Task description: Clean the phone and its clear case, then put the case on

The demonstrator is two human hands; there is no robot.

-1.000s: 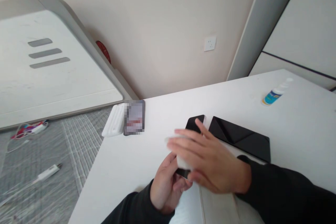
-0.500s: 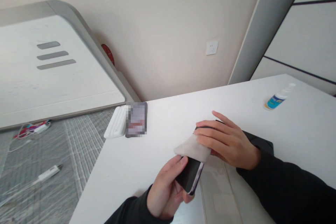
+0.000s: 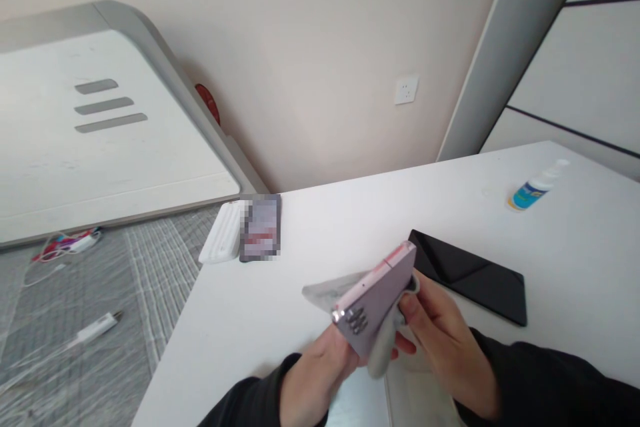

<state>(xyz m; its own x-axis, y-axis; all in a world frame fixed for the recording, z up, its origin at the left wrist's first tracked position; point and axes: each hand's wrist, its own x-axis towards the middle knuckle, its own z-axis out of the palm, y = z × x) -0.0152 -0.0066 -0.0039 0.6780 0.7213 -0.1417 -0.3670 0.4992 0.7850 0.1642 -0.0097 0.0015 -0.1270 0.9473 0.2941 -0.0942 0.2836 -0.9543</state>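
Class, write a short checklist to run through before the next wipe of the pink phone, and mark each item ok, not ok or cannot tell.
1. Left hand has the phone in its grip: ok.
2. Right hand holds the grey cloth against it: ok.
3. Phone lifted off the white table: ok.
4. Camera side faces up: ok.
5. Screen clean: cannot tell, turned away.
6. Spray bottle upright: not ok, lying down.

Bright, soft daylight; perhaps slightly blurred
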